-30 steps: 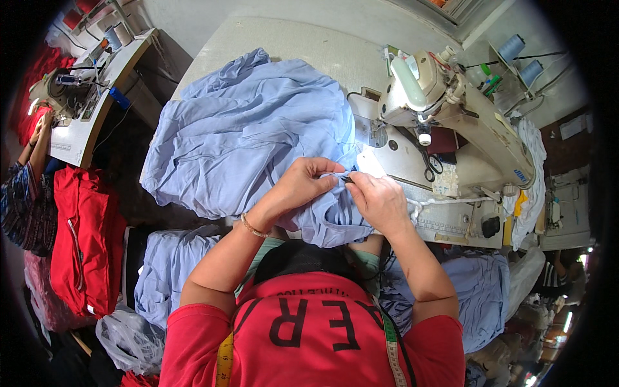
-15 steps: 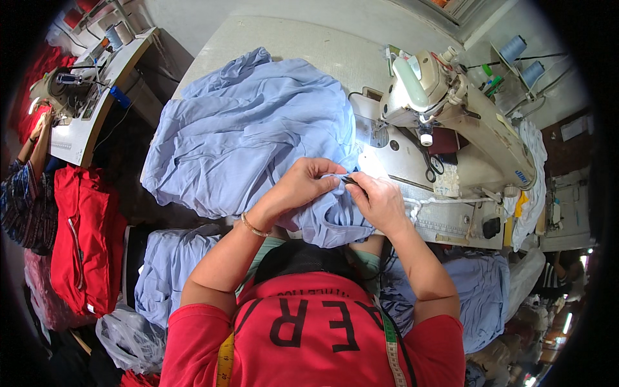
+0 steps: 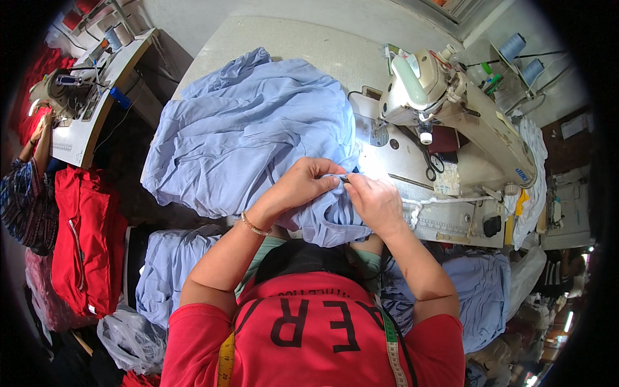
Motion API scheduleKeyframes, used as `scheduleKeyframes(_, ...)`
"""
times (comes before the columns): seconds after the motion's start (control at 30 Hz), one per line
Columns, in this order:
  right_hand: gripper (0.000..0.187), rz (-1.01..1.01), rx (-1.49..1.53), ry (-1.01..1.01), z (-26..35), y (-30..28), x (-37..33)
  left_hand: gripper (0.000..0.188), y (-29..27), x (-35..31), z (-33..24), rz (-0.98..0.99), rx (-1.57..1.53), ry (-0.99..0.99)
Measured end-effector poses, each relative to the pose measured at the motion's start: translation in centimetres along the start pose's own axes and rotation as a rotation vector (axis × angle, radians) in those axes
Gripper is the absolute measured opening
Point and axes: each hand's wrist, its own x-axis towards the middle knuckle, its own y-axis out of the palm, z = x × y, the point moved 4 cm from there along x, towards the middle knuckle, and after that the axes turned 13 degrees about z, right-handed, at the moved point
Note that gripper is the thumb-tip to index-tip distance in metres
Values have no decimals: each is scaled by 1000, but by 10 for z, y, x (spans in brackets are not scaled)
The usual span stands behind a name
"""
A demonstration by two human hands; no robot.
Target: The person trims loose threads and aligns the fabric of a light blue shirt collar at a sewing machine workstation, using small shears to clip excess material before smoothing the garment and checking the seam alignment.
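A light blue garment (image 3: 251, 135) spreads in folds over the sewing table, and one gathered part of it hangs down toward my lap. My left hand (image 3: 305, 182) pinches an edge of this cloth between thumb and fingers. Close against it, my right hand (image 3: 375, 201) is closed on a small dark pointed tool (image 3: 345, 180), its tip at the pinched edge. Most of the tool is hidden in my fingers, so its exact kind does not show. The sewing machine (image 3: 445, 106) stands just beyond my right hand.
Black-handled scissors (image 3: 431, 161) lie beside the machine. Blue thread cones (image 3: 514, 46) stand at the back right. More blue cloth (image 3: 171, 271) is piled below the table, near a red garment bundle (image 3: 84, 238). At far left, a co-worker's hands (image 3: 42, 129) work at another machine.
My right hand has turned slightly and its fingers have closed in, so less of the dark tool shows. My left hand keeps its pinch in the same place.
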Motion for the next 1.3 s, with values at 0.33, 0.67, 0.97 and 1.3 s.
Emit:
scheduleKeyframes(0.33,11,-25,-57,-39,-1,5,-1,22,1,0,-1,0,22,29)
scheduleKeyframes(0.67,14,-11,202,62,-7,-2,2,23,2,0,0,-35,-19,9)
scheduleKeyframes(0.97,14,-13,108,-9,-2,-12,3,27,3,-3,-7,-41,-22,18)
scheduleKeyframes(1.3,14,29,-94,-37,2,-16,2,26,3,-1,-4,-48,-25,37)
